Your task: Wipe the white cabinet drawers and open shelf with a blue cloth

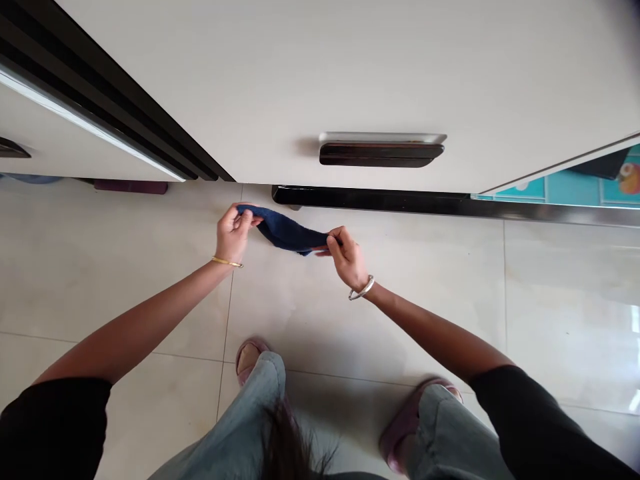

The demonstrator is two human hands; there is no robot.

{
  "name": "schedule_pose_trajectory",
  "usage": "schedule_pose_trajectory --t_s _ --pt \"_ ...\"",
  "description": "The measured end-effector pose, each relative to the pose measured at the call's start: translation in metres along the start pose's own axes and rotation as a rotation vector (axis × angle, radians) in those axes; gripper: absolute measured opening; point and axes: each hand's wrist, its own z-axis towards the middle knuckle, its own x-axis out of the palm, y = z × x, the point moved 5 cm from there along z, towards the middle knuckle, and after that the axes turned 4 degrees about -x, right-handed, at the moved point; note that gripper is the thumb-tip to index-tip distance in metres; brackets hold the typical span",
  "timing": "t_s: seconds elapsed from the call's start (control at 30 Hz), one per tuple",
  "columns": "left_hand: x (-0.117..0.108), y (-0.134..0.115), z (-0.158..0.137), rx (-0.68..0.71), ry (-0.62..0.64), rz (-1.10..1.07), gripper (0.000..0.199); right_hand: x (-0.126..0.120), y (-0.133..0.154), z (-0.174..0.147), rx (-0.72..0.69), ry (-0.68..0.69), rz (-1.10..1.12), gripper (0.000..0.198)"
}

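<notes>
A dark blue cloth (290, 230) is stretched between my two hands, sagging a little in the middle. My left hand (233, 232) pinches its left end between thumb and fingers. At the other end, my right hand (347, 257) is closed on the cloth, its thumb on top. Both hands are held out in front of me, just short of the bottom edge of a white cabinet front (280, 87). The cloth appears above the floor, touching nothing else that I can see.
A dark handle (381, 153) juts from the white front. Beneath it runs a black base strip (370, 199). Dark vertical trim (120, 100) stands at the left. Turquoise patterned panels (570, 187) show at the right. My slippered feet stand on the tiled floor (440, 300).
</notes>
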Motion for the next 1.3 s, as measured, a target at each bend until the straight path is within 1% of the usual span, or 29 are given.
schedule_pose_trajectory --t_s 0.07,0.13,0.17,0.23,0.27,0.33,0.4,0.47,0.57,0.6,0.67,0.8,0.9,0.97,1.03,1.17,1.3 --pt "0.017 0.008 0.012 0.054 0.015 0.022 0.046 0.007 -0.001 0.005 -0.136 -0.099 -0.054 0.023" --pt "0.031 0.012 0.019 0.115 0.010 0.020 0.047 0.008 0.004 0.009 -0.335 -0.181 -0.181 0.015" --pt "0.036 0.015 0.022 0.121 -0.015 0.007 0.047 0.007 0.007 0.011 -0.440 -0.206 -0.262 0.013" --pt "0.042 0.023 0.028 0.056 -0.087 -0.034 0.049 0.003 0.011 0.015 -0.608 -0.228 -0.431 0.015" --pt "0.045 0.028 0.031 -0.003 -0.128 -0.061 0.051 -0.001 0.011 0.017 -0.661 -0.240 -0.499 0.017" --pt "0.053 0.038 0.036 -0.125 -0.193 -0.108 0.051 -0.011 0.008 0.024 -0.711 -0.269 -0.581 0.022" --pt "0.063 0.046 0.042 -0.221 -0.253 -0.129 0.049 -0.022 0.003 0.033 -0.706 -0.300 -0.610 0.023" --pt "0.073 0.051 0.048 -0.301 -0.312 -0.144 0.047 -0.030 -0.003 0.042 -0.665 -0.317 -0.608 0.022" --pt "0.082 0.055 0.053 -0.395 -0.363 -0.179 0.046 -0.035 -0.010 0.051 -0.598 -0.326 -0.591 0.020" --pt "0.083 0.055 0.054 -0.404 -0.354 -0.195 0.045 -0.034 -0.010 0.053 -0.586 -0.327 -0.596 0.020" --pt "0.081 0.051 0.052 -0.390 -0.286 -0.235 0.044 -0.033 -0.010 0.054 -0.581 -0.333 -0.620 0.019" --pt "0.066 0.035 0.038 -0.338 -0.131 -0.309 0.037 -0.031 -0.008 0.056 -0.570 -0.344 -0.644 0.014" --pt "0.057 0.025 0.027 -0.355 -0.085 -0.282 0.037 -0.035 -0.009 0.056 -0.516 -0.388 -0.611 0.009" --pt "0.057 0.021 0.025 -0.385 -0.080 -0.255 0.039 -0.040 -0.012 0.056 -0.466 -0.426 -0.573 0.010" --pt "0.063 0.019 0.028 -0.434 -0.097 -0.246 0.039 -0.042 -0.015 0.055 -0.436 -0.441 -0.535 0.011" --pt "0.078 0.018 0.040 -0.535 -0.209 -0.265 0.038 -0.041 -0.017 0.050 -0.412 -0.440 -0.498 0.008" --pt "0.087 0.016 0.044 -0.573 -0.314 -0.252 0.038 -0.039 -0.016 0.046 -0.374 -0.416 -0.483 0.006"
